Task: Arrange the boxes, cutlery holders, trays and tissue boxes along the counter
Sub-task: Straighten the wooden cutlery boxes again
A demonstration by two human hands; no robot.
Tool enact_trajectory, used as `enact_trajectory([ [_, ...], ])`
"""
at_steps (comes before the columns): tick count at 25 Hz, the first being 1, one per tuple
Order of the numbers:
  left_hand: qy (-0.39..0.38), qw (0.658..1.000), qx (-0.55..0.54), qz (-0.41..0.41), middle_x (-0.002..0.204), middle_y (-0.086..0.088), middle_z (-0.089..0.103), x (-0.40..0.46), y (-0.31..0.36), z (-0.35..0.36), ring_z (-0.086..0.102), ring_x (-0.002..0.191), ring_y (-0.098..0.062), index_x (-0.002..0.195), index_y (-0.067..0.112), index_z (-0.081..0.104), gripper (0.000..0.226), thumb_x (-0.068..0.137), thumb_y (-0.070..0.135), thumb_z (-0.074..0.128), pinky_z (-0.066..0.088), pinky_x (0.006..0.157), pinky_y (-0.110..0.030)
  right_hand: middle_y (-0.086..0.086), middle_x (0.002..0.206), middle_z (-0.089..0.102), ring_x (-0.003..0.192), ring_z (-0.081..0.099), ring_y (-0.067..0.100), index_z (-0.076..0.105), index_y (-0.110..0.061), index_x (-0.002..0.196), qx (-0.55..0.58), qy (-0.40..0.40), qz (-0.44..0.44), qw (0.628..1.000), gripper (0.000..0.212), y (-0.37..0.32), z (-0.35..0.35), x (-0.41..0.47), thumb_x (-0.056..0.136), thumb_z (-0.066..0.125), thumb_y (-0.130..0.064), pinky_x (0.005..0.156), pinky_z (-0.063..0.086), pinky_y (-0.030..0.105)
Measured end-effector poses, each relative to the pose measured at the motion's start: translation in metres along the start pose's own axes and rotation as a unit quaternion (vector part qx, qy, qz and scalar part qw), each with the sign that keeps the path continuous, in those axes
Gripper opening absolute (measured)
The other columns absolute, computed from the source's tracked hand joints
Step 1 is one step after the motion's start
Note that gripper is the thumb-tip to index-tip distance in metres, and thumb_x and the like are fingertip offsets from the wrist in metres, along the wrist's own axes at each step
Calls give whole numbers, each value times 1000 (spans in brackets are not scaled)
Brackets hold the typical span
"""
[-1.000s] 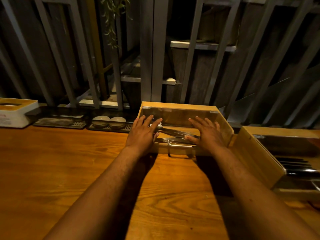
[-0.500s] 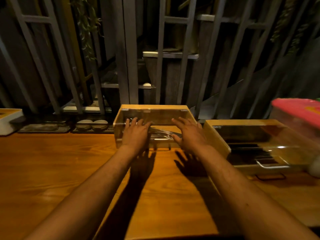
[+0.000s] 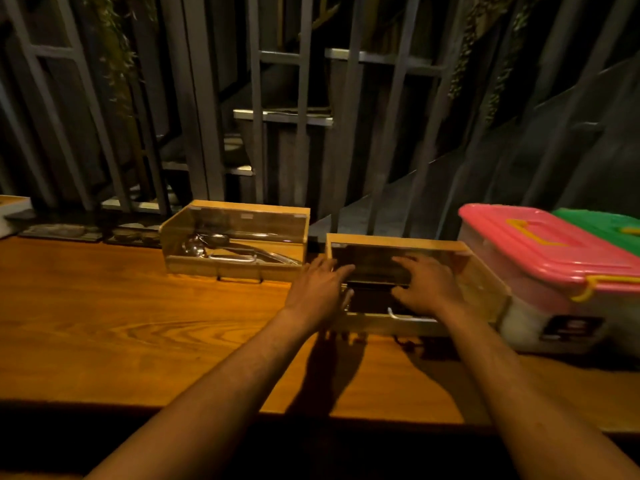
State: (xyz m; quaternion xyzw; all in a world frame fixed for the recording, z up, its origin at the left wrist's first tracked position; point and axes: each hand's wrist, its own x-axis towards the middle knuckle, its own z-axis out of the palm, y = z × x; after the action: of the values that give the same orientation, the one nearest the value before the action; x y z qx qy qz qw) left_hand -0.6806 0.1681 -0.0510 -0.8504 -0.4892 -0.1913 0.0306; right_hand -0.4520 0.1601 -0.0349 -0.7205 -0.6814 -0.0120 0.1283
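Our left hand (image 3: 317,292) lies with fingers straight and spread at the left front corner of the right cutlery holder (image 3: 481,282), fingertips reaching over its edge and clasping nothing. Our right hand (image 3: 427,285) rests flat, fingers extended, on the clear lid of that same holder, above the dark cutlery inside and just behind its metal handle (image 3: 401,315). This holder sits on the wooden counter (image 3: 138,327), slightly angled, its right side close against a plastic box with a pink lid (image 3: 540,244); whether they touch we cannot tell. A green-lidded box (image 3: 609,226) stands behind the pink one. To the left, a narrow gap away, the left cutlery holder (image 3: 235,268) stands at the counter's back edge with metal utensils (image 3: 239,249) visible through its clear cover. Farther left along the back edge lie dark trays (image 3: 62,232) and, at the frame's edge, a white box (image 3: 10,213).
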Motion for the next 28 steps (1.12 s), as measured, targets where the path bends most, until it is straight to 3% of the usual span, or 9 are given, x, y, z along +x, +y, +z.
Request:
enact_trajectory([
  [3, -50, 998, 32, 0, 156, -8, 32, 18, 34, 18, 23, 146, -30, 151, 34, 27, 61, 96, 52, 47, 23, 117, -48, 5, 159, 29, 145, 26, 29, 31, -32, 151, -51, -48, 37, 997, 88, 66, 2, -1, 75, 70, -55, 117, 27, 45],
  [6, -62, 997, 52, -17, 159, -10, 26, 31, 44, 38, 18, 147, -32, 153, 34, 20, 64, 96, 54, 44, 18, 118, -48, 3, 162, 22, 148, 20, 28, 24, -36, 153, -44, -28, 36, 998, 88, 97, 20, -4, 80, 65, -63, 118, 23, 43],
  [13, -10, 997, 78, -12, 161, -10, 22, 33, 15, 56, 17, 148, -31, 154, 36, 13, 60, 100, 50, 36, 17, 119, -44, -2, 164, 17, 150, 14, 32, 21, -39, 153, -34, -5, 24, 999, 83, 83, 31, 6, 84, 61, -63, 119, 14, 48],
  [20, -27, 996, 81, -18, 162, -10, 18, 46, -23, 52, 13, 149, -31, 154, 36, 10, 61, 101, 49, 35, 15, 121, -44, -4, 165, 12, 151, 8, 29, 17, -41, 153, -41, 1, 35, 999, 82, 50, 43, 28, 86, 56, -64, 118, 8, 57],
  [28, -29, 997, 77, -12, 162, -10, 17, 71, -35, 64, 13, 149, -32, 154, 35, 11, 61, 101, 49, 35, 14, 120, -45, -3, 165, 14, 151, 10, 30, 17, -42, 153, -31, 0, 30, 999, 84, 57, 49, 58, 84, 58, -66, 119, 13, 56],
])
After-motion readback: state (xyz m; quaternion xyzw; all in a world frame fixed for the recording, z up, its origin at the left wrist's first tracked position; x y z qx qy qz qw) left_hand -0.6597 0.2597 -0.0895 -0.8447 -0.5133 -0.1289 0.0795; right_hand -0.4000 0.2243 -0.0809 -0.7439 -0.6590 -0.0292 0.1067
